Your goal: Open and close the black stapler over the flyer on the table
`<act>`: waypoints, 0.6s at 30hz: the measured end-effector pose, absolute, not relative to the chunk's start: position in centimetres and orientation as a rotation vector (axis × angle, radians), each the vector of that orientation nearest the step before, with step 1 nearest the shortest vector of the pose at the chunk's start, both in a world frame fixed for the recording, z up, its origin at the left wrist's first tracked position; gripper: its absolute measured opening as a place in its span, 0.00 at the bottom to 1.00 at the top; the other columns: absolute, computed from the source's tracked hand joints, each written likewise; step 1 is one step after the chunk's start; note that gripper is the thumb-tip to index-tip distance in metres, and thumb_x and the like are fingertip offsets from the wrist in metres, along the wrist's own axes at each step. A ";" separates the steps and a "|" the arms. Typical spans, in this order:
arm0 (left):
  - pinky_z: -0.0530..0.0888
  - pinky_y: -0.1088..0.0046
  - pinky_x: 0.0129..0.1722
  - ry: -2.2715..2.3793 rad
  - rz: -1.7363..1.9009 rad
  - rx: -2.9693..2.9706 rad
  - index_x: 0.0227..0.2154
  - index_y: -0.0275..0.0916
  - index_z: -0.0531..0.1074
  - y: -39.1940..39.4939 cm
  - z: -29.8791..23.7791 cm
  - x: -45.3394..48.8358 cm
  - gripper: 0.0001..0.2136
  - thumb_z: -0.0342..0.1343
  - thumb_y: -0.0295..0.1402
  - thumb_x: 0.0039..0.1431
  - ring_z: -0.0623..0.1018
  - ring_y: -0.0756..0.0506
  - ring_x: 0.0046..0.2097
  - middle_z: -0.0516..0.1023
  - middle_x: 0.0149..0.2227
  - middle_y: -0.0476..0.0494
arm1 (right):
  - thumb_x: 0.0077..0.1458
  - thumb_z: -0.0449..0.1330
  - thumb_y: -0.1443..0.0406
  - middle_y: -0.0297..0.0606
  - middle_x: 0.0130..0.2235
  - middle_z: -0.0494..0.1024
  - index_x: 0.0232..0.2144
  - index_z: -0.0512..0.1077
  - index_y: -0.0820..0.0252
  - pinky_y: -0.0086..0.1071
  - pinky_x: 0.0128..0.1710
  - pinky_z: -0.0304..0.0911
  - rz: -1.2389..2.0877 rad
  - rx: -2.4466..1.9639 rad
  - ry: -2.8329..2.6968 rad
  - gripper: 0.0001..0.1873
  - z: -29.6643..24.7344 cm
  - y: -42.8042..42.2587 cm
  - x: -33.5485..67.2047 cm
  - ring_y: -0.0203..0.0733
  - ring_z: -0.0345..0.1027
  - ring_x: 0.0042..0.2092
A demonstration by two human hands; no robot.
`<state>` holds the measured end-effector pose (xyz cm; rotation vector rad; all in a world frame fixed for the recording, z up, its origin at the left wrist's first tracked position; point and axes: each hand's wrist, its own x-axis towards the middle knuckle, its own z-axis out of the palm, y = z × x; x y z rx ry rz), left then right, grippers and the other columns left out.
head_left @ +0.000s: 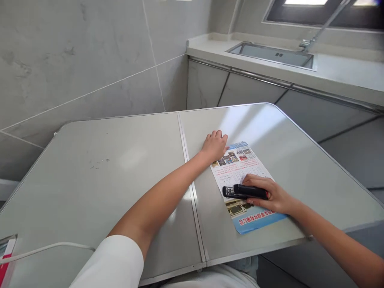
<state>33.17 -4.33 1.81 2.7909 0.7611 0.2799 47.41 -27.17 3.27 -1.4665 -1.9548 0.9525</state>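
A printed leaflet with photos, red text and a blue lower edge lies on the grey folding table. My left hand rests at the leaflet's top left corner, fingers curled down onto the paper and table. My right hand is closed round a black stapler, which lies across the middle of the leaflet with its metal nose pointing left.
A seam runs down the table's middle. A white cable crosses the near left corner beside a red-edged item. Behind stands a counter with a steel sink and tap. Tiled wall at left.
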 end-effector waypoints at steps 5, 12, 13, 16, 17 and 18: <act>0.71 0.59 0.53 0.846 0.202 2.727 0.52 0.31 0.71 -5.4 1.7 32.7 0.13 0.54 0.21 0.66 0.73 0.36 0.55 0.70 0.54 0.24 | 0.60 0.67 0.52 0.44 0.39 0.78 0.40 0.79 0.57 0.38 0.43 0.69 1.008 -1.470 -1.891 0.16 3.6 -27.0 47.3 0.47 0.72 0.40; 0.74 0.65 0.42 0.831 0.168 2.550 0.53 0.39 0.72 -3.1 3.4 32.3 0.16 0.51 0.21 0.66 0.79 0.42 0.42 0.76 0.47 0.33 | 0.60 0.67 0.51 0.42 0.38 0.77 0.39 0.78 0.58 0.37 0.43 0.67 1.015 -1.487 -1.867 0.16 3.5 -27.2 47.3 0.46 0.71 0.40; 0.74 0.65 0.42 0.805 0.152 2.558 0.54 0.40 0.72 -2.8 3.7 32.3 0.17 0.52 0.22 0.65 0.79 0.42 0.41 0.76 0.49 0.33 | 0.60 0.67 0.52 0.42 0.38 0.77 0.39 0.77 0.58 0.37 0.43 0.67 0.993 -1.481 -1.875 0.16 3.5 -27.3 47.3 0.46 0.71 0.40; 0.74 0.65 0.43 0.740 0.085 2.597 0.48 0.40 0.78 -2.4 4.4 32.5 0.14 0.57 0.23 0.61 0.80 0.41 0.43 0.77 0.50 0.34 | 0.61 0.66 0.53 0.42 0.39 0.77 0.40 0.76 0.58 0.37 0.43 0.67 0.938 -1.464 -1.902 0.15 3.4 -27.4 47.3 0.46 0.70 0.40; 0.74 0.65 0.43 0.725 0.073 2.609 0.44 0.38 0.80 -2.5 4.5 32.5 0.13 0.58 0.22 0.59 0.80 0.40 0.43 0.79 0.48 0.35 | 0.61 0.66 0.53 0.41 0.38 0.76 0.40 0.76 0.58 0.37 0.43 0.66 0.928 -1.455 -1.912 0.15 3.4 -27.5 47.3 0.45 0.70 0.40; 0.74 0.65 0.44 0.715 0.064 2.618 0.41 0.38 0.81 -2.6 4.7 32.6 0.12 0.58 0.20 0.56 0.80 0.40 0.43 0.81 0.45 0.36 | 0.62 0.66 0.53 0.41 0.38 0.76 0.40 0.76 0.57 0.37 0.42 0.66 0.918 -1.441 -1.922 0.15 3.4 -27.5 47.3 0.45 0.70 0.40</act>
